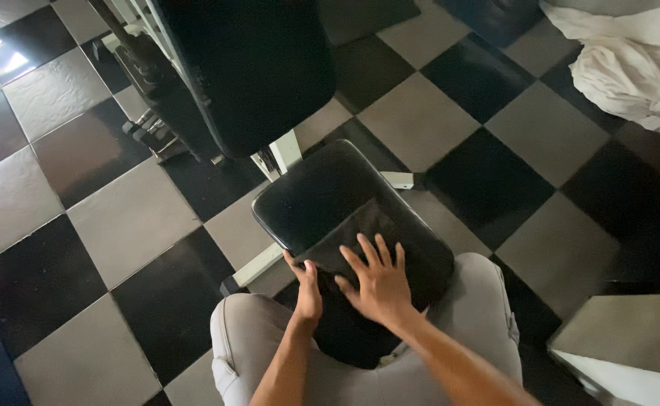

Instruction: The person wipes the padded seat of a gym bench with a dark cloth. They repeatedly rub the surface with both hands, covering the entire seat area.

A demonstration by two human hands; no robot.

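Note:
I sit astride a black padded bench seat (pixel 322 195), my knees in light grey trousers on either side. A dark cloth (pixel 367 225) lies on the near part of the seat. My right hand (pixel 376 282) rests flat on it with fingers spread. My left hand (pixel 307 289) touches the cloth's near left edge, thumb out, fingers curled down so that their grip is hidden. A black upright back pad (pixel 254 68) rises beyond the seat.
The floor is black and grey checkered tile (pixel 134 218). White frame bars (pixel 285 154) and weight plates (pixel 153 124) stand behind the seat at left. A pile of white cloth (pixel 631 64) lies at top right. A grey box corner (pixel 631 346) sits at bottom right.

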